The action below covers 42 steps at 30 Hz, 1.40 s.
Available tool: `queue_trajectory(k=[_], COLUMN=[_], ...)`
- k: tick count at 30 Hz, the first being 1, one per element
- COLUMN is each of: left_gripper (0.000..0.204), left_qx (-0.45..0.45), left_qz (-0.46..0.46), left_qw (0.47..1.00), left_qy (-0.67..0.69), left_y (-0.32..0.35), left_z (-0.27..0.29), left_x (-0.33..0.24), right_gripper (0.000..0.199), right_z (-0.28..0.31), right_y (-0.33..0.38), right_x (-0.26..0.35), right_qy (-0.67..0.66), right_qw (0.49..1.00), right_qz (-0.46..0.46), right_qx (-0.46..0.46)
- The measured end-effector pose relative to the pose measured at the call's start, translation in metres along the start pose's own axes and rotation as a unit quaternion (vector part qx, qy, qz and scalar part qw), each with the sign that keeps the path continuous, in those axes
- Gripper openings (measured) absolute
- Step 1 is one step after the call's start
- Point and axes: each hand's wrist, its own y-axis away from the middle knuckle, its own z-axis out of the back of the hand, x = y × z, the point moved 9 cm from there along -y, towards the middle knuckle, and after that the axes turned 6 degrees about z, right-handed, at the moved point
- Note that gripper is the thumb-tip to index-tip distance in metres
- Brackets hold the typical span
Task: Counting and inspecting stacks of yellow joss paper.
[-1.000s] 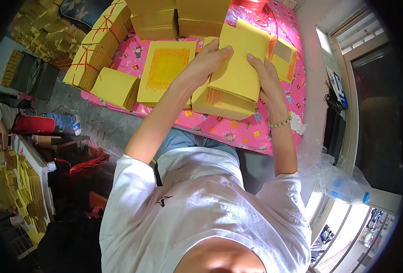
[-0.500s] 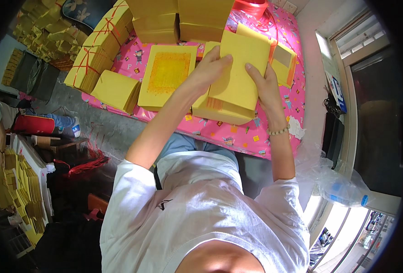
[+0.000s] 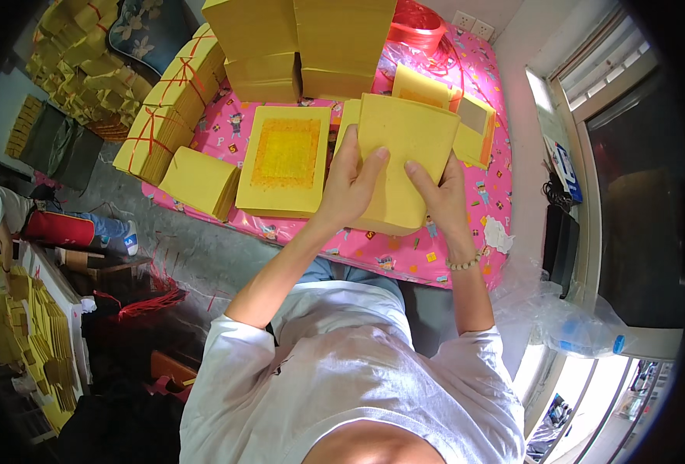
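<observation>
In front of me a stack of yellow paper sheets [image 3: 406,135] is gripped between my two hands, tilted above the table. My left hand [image 3: 348,184] closes on its left edge, thumb across the top sheet. On the right edge sits my right hand [image 3: 443,199], its thumb also on the face and a beaded bracelet at the wrist; the fingers of both hands are partly hidden behind the paper. Beneath, more yellow paper [image 3: 392,223] shows on the table. To the left lies a yellow stack with an orange-and-yellow printed square [image 3: 286,153].
A pink patterned cloth [image 3: 358,259] covers the table. Tall yellow stacks [image 3: 261,42] stand behind, red-tied bundles [image 3: 153,135] along the left, and a small stack [image 3: 199,179] near them. Red plastic cord [image 3: 416,29] lies at the back. Another person [image 3: 2,209] works at far left.
Both hands have drawn the held stack down and nearer to me, and its lower end no longer shows the printed edge. The view has shifted slightly.
</observation>
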Motion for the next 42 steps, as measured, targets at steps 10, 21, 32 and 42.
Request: queue_trajectory(k=[10, 21, 32, 42], left_gripper=[0.03, 0.029, 0.034, 0.029], left_qx=[-0.024, -0.033, -0.089, -0.177], left_qz=[0.015, 0.027, 0.063, 0.023], left_qw=[1.0, 0.998, 0.991, 0.979], left_qy=[0.008, -0.037, -0.075, -0.099], left_y=[0.021, 0.042, 0.085, 0.11], left_z=[0.006, 0.024, 0.054, 0.089], left_x=[-0.014, -0.015, -0.011, -0.023], right_gripper=[0.025, 0.017, 0.021, 0.019], right_z=[-0.005, 0.005, -0.015, -0.057], right_y=[0.009, 0.005, 0.033, 0.043], right_x=[-0.002, -0.003, -0.02, -0.02], right_qy=[-0.038, -0.003, 0.039, 0.062], right_qw=[0.998, 0.999, 0.995, 0.985], right_qz=[-0.059, -0.029, -0.082, -0.118], right_qx=[-0.004, -0.043, 0.028, 0.113])
